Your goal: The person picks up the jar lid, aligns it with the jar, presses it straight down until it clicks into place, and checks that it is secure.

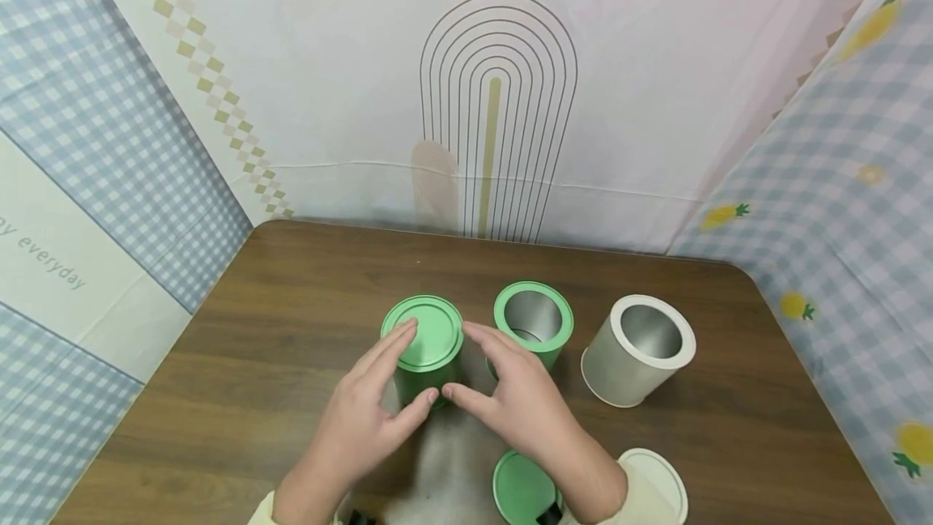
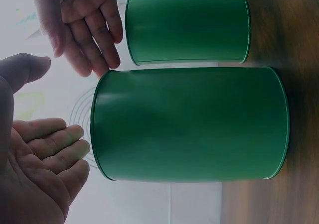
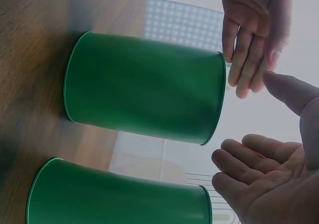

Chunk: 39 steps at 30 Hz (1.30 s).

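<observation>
A green tin can [image 1: 419,383] stands upright with a green lid [image 1: 433,335] seated on top. My left hand [image 1: 364,411] is at its left side and my right hand [image 1: 513,395] at its right, both with fingers extended around the lid's level. In the left wrist view the can [image 2: 189,124] shows its smooth side, with the left fingertips [image 2: 75,149] by its top rim. The right wrist view has the right palm [image 3: 269,179] facing up past the top end of the can [image 3: 144,84]. Neither hand grips anything.
Right of the lidded can stands an uncovered green can [image 1: 535,355], then an uncovered white can [image 1: 619,363] with a silver inside. Near the front edge lie a loose green lid [image 1: 517,484] and a white lid [image 1: 666,480], partly behind my right arm. Cloth hangs behind the wooden table [image 1: 306,290].
</observation>
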### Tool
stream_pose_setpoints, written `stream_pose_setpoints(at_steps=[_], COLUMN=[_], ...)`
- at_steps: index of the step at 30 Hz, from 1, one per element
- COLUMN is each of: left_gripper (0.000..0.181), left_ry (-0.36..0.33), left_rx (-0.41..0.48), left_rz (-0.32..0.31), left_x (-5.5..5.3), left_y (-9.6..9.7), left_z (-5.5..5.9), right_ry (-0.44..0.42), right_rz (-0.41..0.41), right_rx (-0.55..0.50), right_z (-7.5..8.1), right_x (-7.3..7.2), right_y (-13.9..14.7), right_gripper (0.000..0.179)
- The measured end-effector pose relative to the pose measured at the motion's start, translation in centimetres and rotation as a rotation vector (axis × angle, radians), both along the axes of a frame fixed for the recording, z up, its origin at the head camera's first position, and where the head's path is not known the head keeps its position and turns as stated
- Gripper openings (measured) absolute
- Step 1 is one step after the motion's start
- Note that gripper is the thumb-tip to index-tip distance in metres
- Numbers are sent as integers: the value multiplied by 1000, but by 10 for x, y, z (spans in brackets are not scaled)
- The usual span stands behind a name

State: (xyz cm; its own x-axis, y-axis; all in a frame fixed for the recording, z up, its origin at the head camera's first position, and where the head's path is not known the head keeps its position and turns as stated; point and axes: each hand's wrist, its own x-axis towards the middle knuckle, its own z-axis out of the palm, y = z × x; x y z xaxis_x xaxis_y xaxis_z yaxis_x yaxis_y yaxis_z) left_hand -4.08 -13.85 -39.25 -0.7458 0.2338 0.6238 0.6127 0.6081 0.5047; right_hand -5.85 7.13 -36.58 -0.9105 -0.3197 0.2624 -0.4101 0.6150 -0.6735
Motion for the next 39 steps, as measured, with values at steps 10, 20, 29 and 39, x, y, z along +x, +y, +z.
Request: stream_pose_setpoints(at_steps=[10, 20, 29, 39], left_gripper=[67, 66, 65, 64], left_ry=[24, 33, 14, 4], left_rx=[-4, -5, -25, -23], left_rz=[-18, -40, -42, -61], left_x=[2, 3, 6, 10], left_y=[3, 6, 8, 11], left_z=[-2, -3, -5, -3], right_ry=[-10, -13, -31, -17], right_rz=[-11, -20, -48, -57], right_rx=[-3, -7, -11, -17], right_z=[1, -1, -7, -11], right_x=[4, 9, 13, 18], right_y=[3, 7, 11, 17], right_gripper=[70, 70, 70, 69])
